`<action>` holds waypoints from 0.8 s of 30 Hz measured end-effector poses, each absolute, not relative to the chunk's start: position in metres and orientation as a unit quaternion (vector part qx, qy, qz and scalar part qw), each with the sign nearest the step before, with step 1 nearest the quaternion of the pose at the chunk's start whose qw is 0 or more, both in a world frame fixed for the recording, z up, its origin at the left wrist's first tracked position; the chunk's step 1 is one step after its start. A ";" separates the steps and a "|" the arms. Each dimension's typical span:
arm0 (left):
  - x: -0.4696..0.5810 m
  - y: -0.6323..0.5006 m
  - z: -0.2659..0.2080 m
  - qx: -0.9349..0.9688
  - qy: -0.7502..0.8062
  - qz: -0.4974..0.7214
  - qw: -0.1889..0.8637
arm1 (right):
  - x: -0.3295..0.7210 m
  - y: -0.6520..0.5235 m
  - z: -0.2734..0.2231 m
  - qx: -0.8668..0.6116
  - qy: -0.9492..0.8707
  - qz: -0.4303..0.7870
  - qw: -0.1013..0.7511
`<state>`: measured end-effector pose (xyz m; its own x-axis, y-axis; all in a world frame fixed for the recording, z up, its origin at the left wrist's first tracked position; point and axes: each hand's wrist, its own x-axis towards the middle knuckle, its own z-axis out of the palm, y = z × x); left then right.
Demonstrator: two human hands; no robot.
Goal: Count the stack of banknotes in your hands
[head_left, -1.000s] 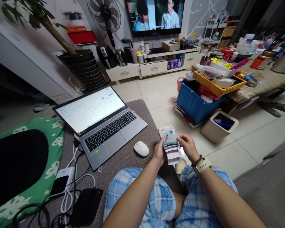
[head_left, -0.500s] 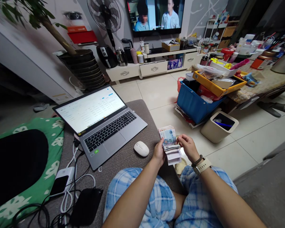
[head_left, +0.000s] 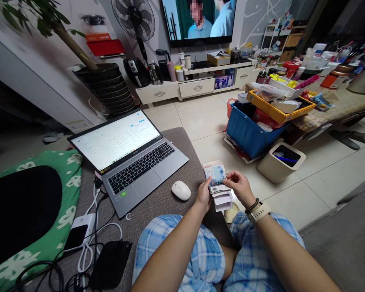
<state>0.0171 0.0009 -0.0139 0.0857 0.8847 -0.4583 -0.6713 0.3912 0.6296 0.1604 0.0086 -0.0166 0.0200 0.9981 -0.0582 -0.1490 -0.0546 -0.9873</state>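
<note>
A stack of banknotes [head_left: 216,174], bluish on its upper face, is held above my lap. Its lower part folds down, with pale note ends [head_left: 222,200] hanging below. My left hand [head_left: 203,194] is closed round the stack's left side, thumb on top. At the right edge, my right hand [head_left: 239,185] has thumb and fingers pinched on the edge of the top blue banknote. A pale watch [head_left: 259,211] and a dark braided bracelet sit on my right wrist. Just left of my left hand lies a white mouse [head_left: 181,190] on the grey seat.
An open laptop [head_left: 146,174] rests on the grey seat [head_left: 182,142], with cables and a black pouch [head_left: 109,265] nearer me. Beyond my right hand stand a beige bin [head_left: 270,168] and a blue box [head_left: 246,134] piled with things. A cluttered table [head_left: 331,105] is at the right.
My right hand has come slightly closer to the stack, its fingertips now on the top note's edge. The top note's face looks different. My left hand keeps its place; the television picture has changed.
</note>
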 end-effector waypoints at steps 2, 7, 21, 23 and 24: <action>0.017 0.000 -0.014 0.129 0.426 0.537 0.716 | 0.161 0.010 -0.019 -0.497 -0.435 0.531 0.531; 0.017 -0.001 -0.014 0.145 0.437 0.534 0.709 | 0.162 0.012 -0.022 -0.514 -0.427 0.509 0.543; 0.018 -0.002 -0.013 0.166 0.432 0.537 0.705 | 0.164 0.011 -0.020 -0.519 -0.467 0.498 0.514; 0.018 -0.002 -0.014 0.160 0.421 0.541 0.710 | 0.163 0.011 -0.019 -0.510 -0.467 0.504 0.518; 0.018 -0.001 -0.014 0.153 0.416 0.543 0.713 | 0.163 0.010 -0.018 -0.505 -0.466 0.507 0.520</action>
